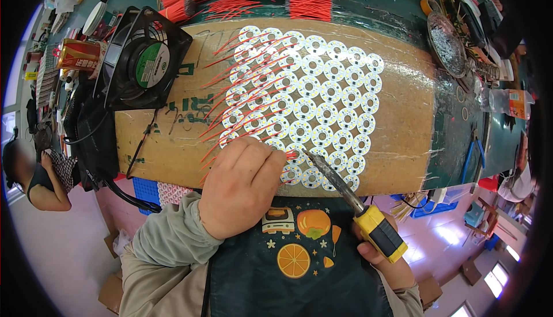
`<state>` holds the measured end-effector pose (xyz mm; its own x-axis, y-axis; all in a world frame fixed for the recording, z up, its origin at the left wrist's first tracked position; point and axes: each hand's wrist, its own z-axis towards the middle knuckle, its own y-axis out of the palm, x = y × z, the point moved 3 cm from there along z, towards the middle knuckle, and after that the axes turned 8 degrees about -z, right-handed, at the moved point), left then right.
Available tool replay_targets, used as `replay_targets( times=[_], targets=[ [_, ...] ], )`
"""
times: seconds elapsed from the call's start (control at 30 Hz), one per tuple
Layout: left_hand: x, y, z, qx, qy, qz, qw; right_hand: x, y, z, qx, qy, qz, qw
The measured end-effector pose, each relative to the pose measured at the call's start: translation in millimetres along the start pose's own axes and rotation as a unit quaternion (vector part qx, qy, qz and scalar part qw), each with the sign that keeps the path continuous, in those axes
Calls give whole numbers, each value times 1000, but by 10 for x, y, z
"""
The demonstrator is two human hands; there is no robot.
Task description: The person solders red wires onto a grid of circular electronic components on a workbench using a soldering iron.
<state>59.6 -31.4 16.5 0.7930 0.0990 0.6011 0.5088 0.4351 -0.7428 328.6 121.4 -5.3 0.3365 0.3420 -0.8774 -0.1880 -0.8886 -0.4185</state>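
My left hand (241,187) pinches a red wire (290,153), right hand (385,253) grips the soldering iron (345,193) — left rows of discs (322,95) wired, right rows bare.

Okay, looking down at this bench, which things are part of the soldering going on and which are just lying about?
In use:
- soldering iron in the right hand
- red wire pinched by the left hand
- panel of round white LED boards
- cardboard sheet under it

Lying about:
- black fan
- bundles of spare red wires
- blue-handled pliers
- plastic bottle
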Motion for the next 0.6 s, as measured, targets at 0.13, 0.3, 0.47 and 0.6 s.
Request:
replay_targets(
  times=[0.13,0.3,0.47,0.6],
  targets=[
    [24,-32,-17,29,21,12,999,35,-3,-58,3,21,9,1000],
    [35,9,-30,25,30,-34,999,96,3,-80,-2,-16,-8,1000],
    [20,51,-31,7,29,-42,999,40,57,-28,32,-4,15,999],
    [19,48,-35,8,27,-44,999,100,0,-64,6,-23,5,1000]
  ],
)
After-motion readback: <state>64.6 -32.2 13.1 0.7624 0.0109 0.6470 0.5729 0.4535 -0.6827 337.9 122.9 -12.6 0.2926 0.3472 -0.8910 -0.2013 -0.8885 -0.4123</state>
